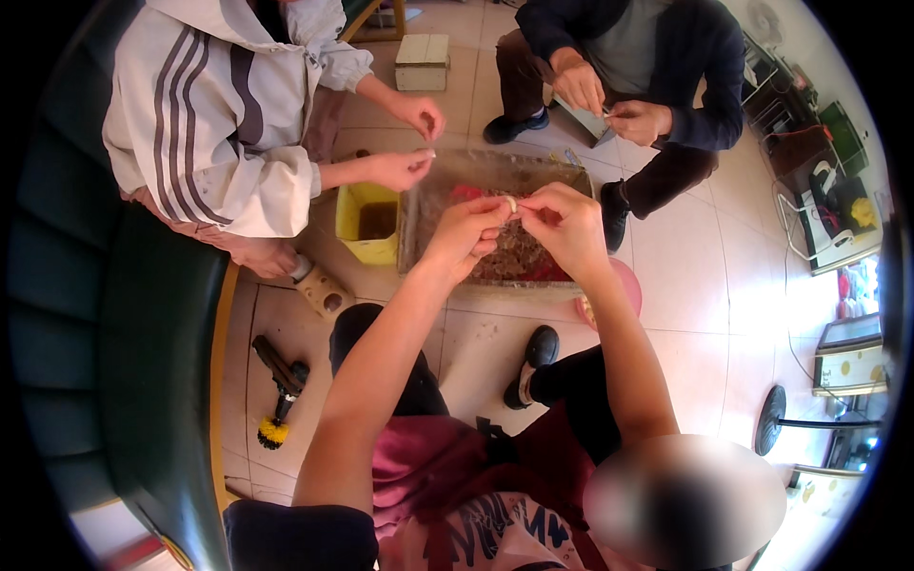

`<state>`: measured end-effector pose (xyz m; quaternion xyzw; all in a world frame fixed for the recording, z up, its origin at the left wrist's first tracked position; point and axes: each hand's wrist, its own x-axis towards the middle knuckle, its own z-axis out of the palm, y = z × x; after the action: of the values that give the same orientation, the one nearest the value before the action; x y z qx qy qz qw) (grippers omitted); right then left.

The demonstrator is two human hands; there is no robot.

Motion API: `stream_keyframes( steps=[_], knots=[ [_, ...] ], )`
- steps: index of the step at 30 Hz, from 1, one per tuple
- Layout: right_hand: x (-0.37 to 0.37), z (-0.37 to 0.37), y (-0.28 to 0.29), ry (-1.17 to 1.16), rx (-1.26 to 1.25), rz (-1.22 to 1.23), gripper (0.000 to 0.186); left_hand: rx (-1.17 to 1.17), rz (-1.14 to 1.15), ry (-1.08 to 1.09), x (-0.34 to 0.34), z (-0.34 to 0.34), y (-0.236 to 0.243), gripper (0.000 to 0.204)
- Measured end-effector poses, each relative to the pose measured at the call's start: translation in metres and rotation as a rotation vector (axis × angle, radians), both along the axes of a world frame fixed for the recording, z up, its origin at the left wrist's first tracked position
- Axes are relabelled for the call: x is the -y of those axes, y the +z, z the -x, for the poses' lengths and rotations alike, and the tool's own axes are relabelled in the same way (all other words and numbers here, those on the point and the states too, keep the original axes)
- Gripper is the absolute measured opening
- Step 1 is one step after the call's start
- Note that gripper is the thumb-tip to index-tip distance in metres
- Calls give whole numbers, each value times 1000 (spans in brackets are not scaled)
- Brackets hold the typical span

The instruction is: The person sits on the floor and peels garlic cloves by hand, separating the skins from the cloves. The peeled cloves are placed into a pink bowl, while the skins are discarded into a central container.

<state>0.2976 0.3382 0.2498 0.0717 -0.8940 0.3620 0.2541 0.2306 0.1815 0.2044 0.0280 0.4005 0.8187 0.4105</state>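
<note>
Over a worn rectangular box point(411, 224), my two hands meet at a small pale curved piece point(512, 205), too small to name for certain. My left hand point(466, 233) pinches it from one side. On the other side the fingers of my right hand point(568, 224) are closed at its edge. Brown papery or shell-like scraps point(509, 252) and some red material lie in the box below. Partly behind my right forearm is a pink bowl point(625, 285) with pale pieces in it.
A yellow bucket point(350, 238) with dark contents stands left of the box. Two people sit across: one in a white striped jacket point(205, 114), one in dark clothes point(705, 76). A yellow-bristled brush point(273, 433) lies on the floor near a dark green sofa point(162, 333).
</note>
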Motion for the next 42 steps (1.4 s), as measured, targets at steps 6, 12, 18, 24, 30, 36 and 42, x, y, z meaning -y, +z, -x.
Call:
stream_keyframes(
  steps=[6, 12, 18, 24, 30, 36, 42],
  knots=[
    [6, 1, 0, -66, -33, -38, 12, -10, -23, -13, 0, -2, 1, 28],
    [-6, 6, -4, -119, -131, -55, 12, 13, -41, -21, 0, 2, 3, 30],
    [1, 0, 12, -44, 45, 29, 10, 32, -52, -5, 0, 4, 3, 30],
    [4, 1, 4, -41, 23, 29, 10, -65, 17, 5, -1, 3, 0, 27],
    [1, 4, 4, -161, -48, -27, 9, -129, 50, -71, 0, -2, 14, 35],
    [-24, 7, -1, -160, -83, 3, 11, -175, 20, -81, 2, -4, 20, 35],
    [-9, 6, 5, -7, 78, 128, 11, -239, 102, -11, -2, -5, 12, 23]
  ],
)
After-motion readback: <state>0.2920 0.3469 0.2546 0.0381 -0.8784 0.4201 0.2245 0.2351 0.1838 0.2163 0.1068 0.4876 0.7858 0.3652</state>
